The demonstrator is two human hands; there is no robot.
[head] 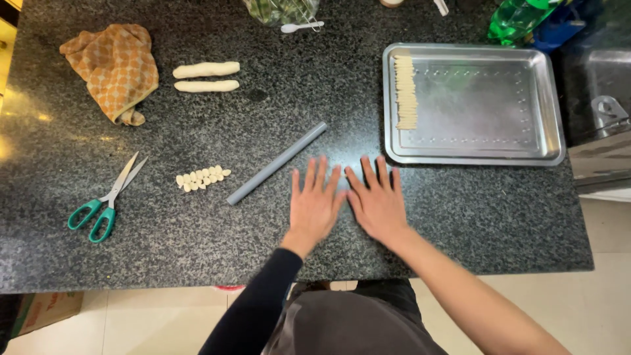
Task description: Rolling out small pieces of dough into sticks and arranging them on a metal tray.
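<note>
My left hand (315,200) and my right hand (378,200) lie flat, palms down, side by side on the dark speckled granite counter (197,250), fingers spread; anything under them is hidden. Just left of my left hand a grey rolling rod (276,163) lies diagonally. Further left sits a small pile of cut dough pieces (202,177). Two dough logs (206,77) rest near the counter's far side. A steel tray (545,105) to the right of my hands holds a row of thin dough sticks (406,92) along its left side.
Green-handled scissors (105,197) lie at the left. An orange patterned cloth (115,66) is bunched at the far left corner. A white spoon (299,27) and a green bottle (519,20) are at the back. A sink (601,92) sits at the right.
</note>
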